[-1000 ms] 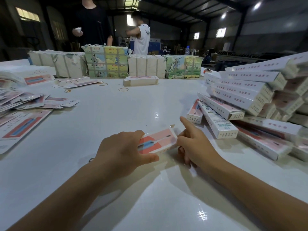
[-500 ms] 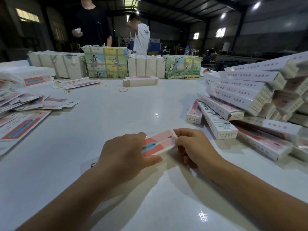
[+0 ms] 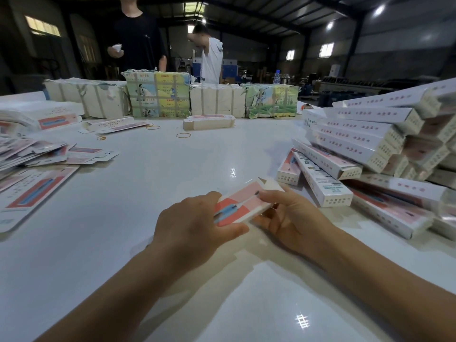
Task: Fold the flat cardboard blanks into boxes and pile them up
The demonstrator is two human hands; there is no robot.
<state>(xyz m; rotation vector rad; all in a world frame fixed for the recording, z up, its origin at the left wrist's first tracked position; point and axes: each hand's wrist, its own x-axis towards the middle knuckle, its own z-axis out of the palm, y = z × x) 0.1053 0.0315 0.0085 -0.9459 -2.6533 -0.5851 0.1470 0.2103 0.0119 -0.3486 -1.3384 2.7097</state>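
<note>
Head view: both hands have lifted the box (image 3: 243, 204) off the table (image 3: 148, 188).

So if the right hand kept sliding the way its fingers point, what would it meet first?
The right hand points left along the box it holds, so it would likely meet the left hand gripping the other end.

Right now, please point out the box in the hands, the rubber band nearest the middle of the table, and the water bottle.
box (image 3: 243, 203), head view, pink top face.
rubber band (image 3: 183, 135), head view, its loop.
water bottle (image 3: 276, 77), head view, its body.
</note>
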